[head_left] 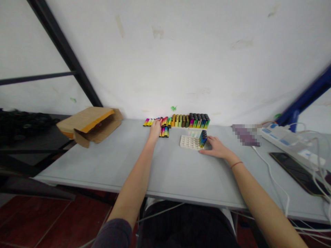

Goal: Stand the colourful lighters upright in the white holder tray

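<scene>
and the holed tray (190,142) is seen lying flat on the worktop (170,168), its right end filled by a short row of upright tubes (203,138), the remaining holes seen bare! those tubes are stood straight up, long axes vertical, black ends at the top, yellow at the foot. the tray's right end is flanked by the right hand (216,148), spread wide, thumb laid at the near corner, fingers set beside the row.

over to the left of the tray and slightly beyond it: loose tubes (164,132) are strewn flat in a colourful heap, the nearest ones laid with long axes running towards the wall (181,62), dark ends facing the person. the heap is covered in part by the left hand (155,129), fingers drawn narrow; whether a tube is gripped cannot be told.

behind the tray, two packed upright blocks are lined up: yellow-topped tubes (180,121), then black-topped tubes (199,121). far left of the tray, a paper bag (90,120) is tipped over, mouth turned trayward, contents unclear.
</scene>
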Tool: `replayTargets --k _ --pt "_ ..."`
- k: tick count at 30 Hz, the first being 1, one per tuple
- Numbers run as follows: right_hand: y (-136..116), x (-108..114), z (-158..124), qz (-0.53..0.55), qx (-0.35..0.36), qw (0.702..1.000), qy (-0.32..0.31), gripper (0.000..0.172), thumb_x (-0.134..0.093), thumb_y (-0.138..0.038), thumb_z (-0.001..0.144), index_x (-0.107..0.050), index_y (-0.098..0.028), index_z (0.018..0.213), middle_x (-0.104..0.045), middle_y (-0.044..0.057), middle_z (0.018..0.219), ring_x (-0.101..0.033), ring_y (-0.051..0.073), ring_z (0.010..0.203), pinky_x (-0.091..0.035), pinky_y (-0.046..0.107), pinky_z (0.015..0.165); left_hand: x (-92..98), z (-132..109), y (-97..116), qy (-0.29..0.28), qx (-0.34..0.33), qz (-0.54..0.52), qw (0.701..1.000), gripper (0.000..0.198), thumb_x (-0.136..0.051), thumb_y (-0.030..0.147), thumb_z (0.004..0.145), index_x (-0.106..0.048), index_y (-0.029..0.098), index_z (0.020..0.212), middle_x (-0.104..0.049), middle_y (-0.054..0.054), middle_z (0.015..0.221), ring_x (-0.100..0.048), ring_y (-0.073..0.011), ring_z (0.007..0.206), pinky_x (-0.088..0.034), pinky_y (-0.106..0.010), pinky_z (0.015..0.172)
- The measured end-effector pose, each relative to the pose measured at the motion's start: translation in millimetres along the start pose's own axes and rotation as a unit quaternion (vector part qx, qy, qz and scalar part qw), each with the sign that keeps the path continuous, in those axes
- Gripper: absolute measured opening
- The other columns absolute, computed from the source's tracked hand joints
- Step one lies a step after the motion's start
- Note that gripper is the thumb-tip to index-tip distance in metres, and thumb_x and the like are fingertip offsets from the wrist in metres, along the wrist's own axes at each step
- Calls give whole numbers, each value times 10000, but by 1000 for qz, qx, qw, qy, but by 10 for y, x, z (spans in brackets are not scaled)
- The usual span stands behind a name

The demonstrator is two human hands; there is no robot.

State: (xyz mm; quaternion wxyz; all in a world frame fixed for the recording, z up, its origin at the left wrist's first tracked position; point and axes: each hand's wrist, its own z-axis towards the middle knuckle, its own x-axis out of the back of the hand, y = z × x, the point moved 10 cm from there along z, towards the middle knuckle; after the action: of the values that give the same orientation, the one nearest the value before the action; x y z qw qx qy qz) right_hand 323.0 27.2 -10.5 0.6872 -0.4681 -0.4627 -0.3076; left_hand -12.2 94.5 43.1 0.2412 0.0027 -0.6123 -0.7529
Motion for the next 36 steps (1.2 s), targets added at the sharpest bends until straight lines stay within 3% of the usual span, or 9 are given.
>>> replayTargets --k 2,5,10,14,18,24,36 --pt "-6 8 -1 1 7 1000 6 777 -779 -696 800 -701 -161 1358 -687 213 1408 -623 448 1275 -501 574 1115 -164 -87 -80 -30 83 -124 988 200 -552 382 1023 -597 203 945 -541 35 700 -487 -111 496 -410 -239 525" --pt "2 7 1 2 12 1000 15 761 -783 -695 797 -707 -179 1350 -692 203 1405 -625 448 1272 -505 580 1108 -374 -237 -25 -68 123 -226 964 244 -607 427 1032 -527 218 934 -475 82 668 -366 -52 427 -279 -193 460" --pt "25 -7 5 -2 4 1000 15 788 -785 -702 792 -700 -171 1368 -685 204 1413 -614 449 1296 -492 570 1128 -577 -416 64 -104 172 -336 920 286 -455 455 1059 -465 233 878 -500 84 598 -399 -69 397 -335 -185 440" --pt "11 -8 6 -4 6 1000 8 786 -778 -703 797 -701 -164 1365 -688 206 1407 -615 446 1291 -496 564 1123 -687 -555 80 -124 219 -387 887 488 -401 646 1013 -443 234 754 -383 89 500 -273 -69 351 -243 -196 389" --pt "19 -12 6 -5 4 1000 7 812 -773 -708 797 -694 -141 1374 -687 222 1402 -615 450 1292 -497 571 1122 -729 -651 51 -118 232 -381 887 593 -403 736 976 -388 242 648 -289 88 440 -211 -67 343 -180 -204 376" --pt "36 -20 9 1 13 1000 20 803 -777 -703 793 -692 -169 1386 -676 212 1446 -615 457 1301 -485 599 1132 -778 -691 28 -107 230 -364 896 584 -383 669 1006 -342 246 606 -204 94 431 -148 -70 354 -127 -195 376" --pt "72 -47 22 -7 11 1000 18 819 -769 -714 792 -693 -149 1379 -681 219 1427 -621 453 1286 -488 588 1125 -760 -683 21 -81 221 -354 905 512 -409 588 1000 -343 247 624 -217 93 443 -171 -72 359 -121 -191 375"
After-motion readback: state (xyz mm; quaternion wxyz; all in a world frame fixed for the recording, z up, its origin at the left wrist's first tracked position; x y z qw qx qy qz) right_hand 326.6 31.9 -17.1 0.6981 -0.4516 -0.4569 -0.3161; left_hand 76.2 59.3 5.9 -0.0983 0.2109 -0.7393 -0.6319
